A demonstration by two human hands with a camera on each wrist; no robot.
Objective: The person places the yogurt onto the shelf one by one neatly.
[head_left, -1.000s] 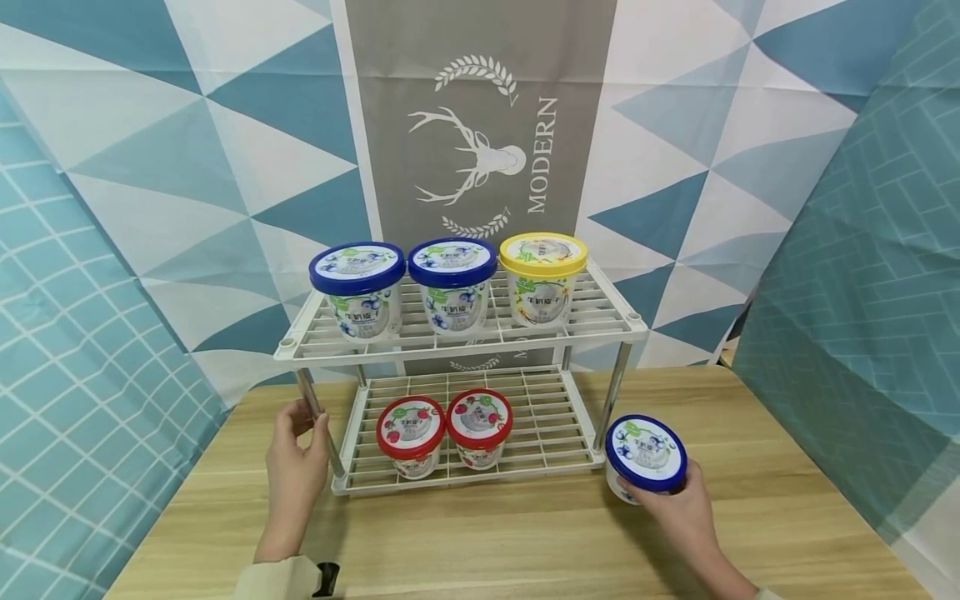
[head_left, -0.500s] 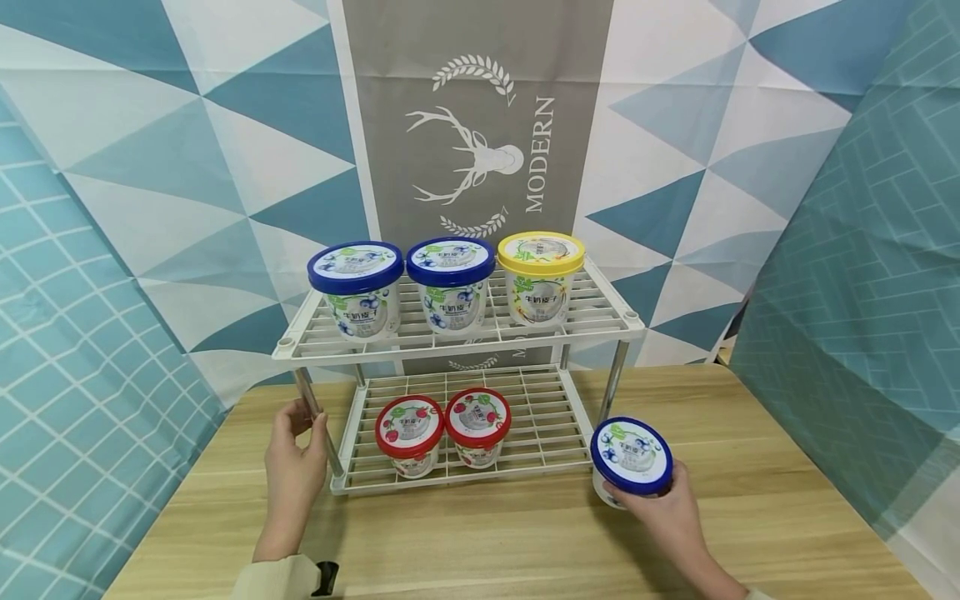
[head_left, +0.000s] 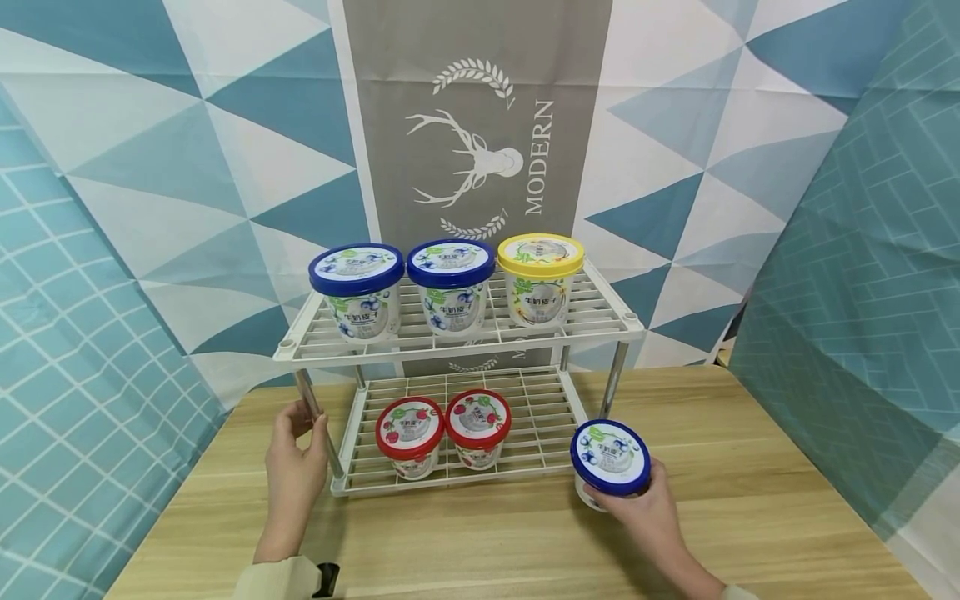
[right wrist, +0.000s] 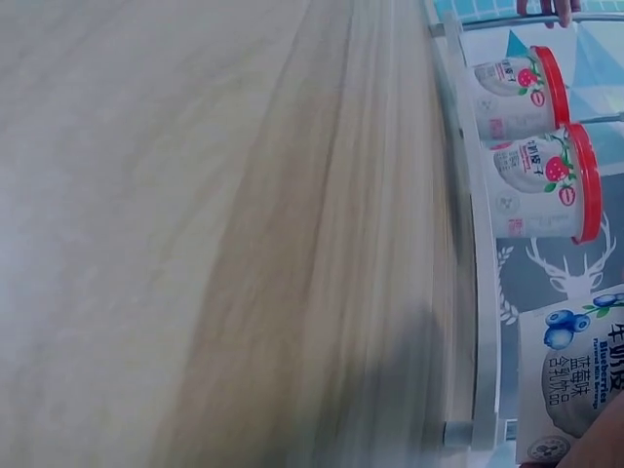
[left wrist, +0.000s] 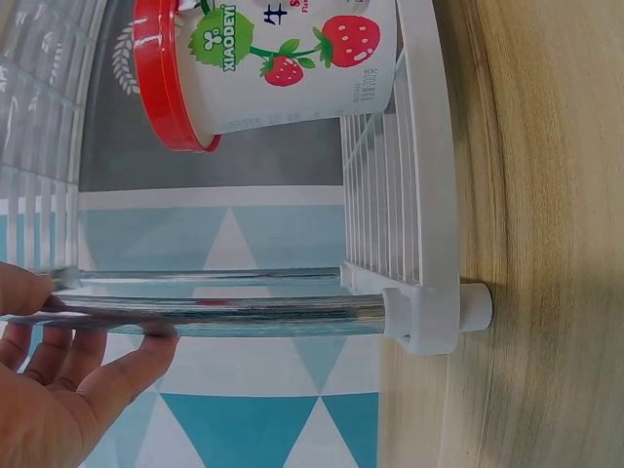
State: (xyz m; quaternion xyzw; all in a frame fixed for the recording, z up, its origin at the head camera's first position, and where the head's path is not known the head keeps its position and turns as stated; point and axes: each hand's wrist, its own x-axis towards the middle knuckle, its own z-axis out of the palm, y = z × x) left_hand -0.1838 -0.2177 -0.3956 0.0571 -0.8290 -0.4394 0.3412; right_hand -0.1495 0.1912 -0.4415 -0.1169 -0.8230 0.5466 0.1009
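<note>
My left hand (head_left: 297,467) holds a metal post (left wrist: 292,314) at the left front of a white two-tier rack (head_left: 615,335), thumb and fingers around it. In my right hand (head_left: 652,512) is a blueberry tub (head_left: 611,457) with a blue lid, gripped at its side and upright in front of the rack's right front corner. In the right wrist view its label faces the camera, with only a bit of the hand showing. Two red-lidded strawberry tubs (head_left: 410,427) stand side by side on the lower shelf (head_left: 540,433), left of the held tub.
On the upper shelf stand two blue-lidded tubs (head_left: 356,292) and one yellow-lidded tub (head_left: 542,279). The rack rests on a wooden table (head_left: 465,542). Behind it hangs a patterned cloth (head_left: 480,50), and blue tile-print walls flank both sides.
My right hand has moved the blue-lidded tub left, from beside the rack to in front of its right front corner. My left hand stays on the post.
</note>
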